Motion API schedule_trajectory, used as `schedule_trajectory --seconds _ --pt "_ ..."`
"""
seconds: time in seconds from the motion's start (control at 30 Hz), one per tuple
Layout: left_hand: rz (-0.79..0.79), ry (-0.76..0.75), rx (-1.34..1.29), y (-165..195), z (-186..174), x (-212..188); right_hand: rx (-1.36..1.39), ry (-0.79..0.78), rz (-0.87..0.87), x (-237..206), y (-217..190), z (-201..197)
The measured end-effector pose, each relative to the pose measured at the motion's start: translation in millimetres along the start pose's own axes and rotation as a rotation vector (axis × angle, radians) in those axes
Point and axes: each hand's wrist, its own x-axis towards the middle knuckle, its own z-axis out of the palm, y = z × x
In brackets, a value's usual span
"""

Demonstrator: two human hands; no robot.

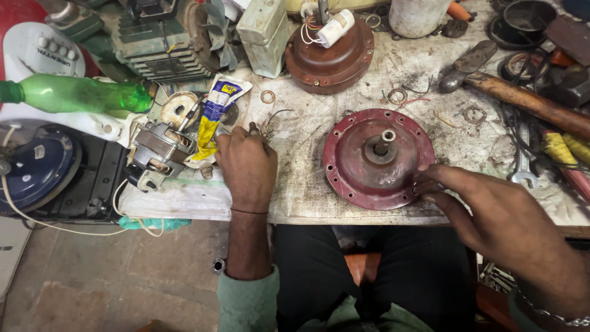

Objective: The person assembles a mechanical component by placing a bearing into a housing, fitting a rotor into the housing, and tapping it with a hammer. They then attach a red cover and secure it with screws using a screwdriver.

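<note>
red motor cover (375,157) — a round, dished metal plate with bolt holes round its rim and a short shaft standing up from its middle — lies flat on the workbench (307,184), near the front edge and to the right of centre. right hand (501,224) reaches in from the lower right; its fingertips (430,184) touch the near right rim of the cover, fingers stretched out and close together, not wrapped round anything that can be seen. left hand (246,163) rests knuckles-up on the bench, well apart from the cover, its fingers curled shut; a small dark metal piece (253,128) pokes up past the knuckles, though whether the fingers actually grip it cannot be told. a thin band circles that wrist, and a green sleeve (249,301) covers the forearm.

just beside the left hand lies a squeezed yellow-and-blue tube (215,114), resting partly on a small grey motor core (161,150) at the left edge of the bench. further left a green plastic bottle (77,93) lies on its side over a white appliance housing, with a dark blue round cover (38,172) below it. at the back of the bench sits a brown domed motor housing (329,58) with a white capacitor and coloured wires on top. to the right a wooden-handled hammer (522,98) lies at a slant, a spanner (522,163) near it, and yellow-handled tools (562,150) at the far right edge. loose washers and wire scraps are scattered over the stained surface — dark trousers show below the bench.
</note>
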Motion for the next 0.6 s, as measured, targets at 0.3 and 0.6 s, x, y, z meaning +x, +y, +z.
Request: schedule_trajectory --seconds 0.3,0.6 --pt "0.123 -0.006 -0.194 1.4 -21.1 -3.3 0.047 0.043 0.022 -2.9 3.9 0.0" --pt "0.193 -0.112 -0.442 10.8 -39.5 -12.4 0.027 0.087 -0.064 -7.1 12.2 4.6"
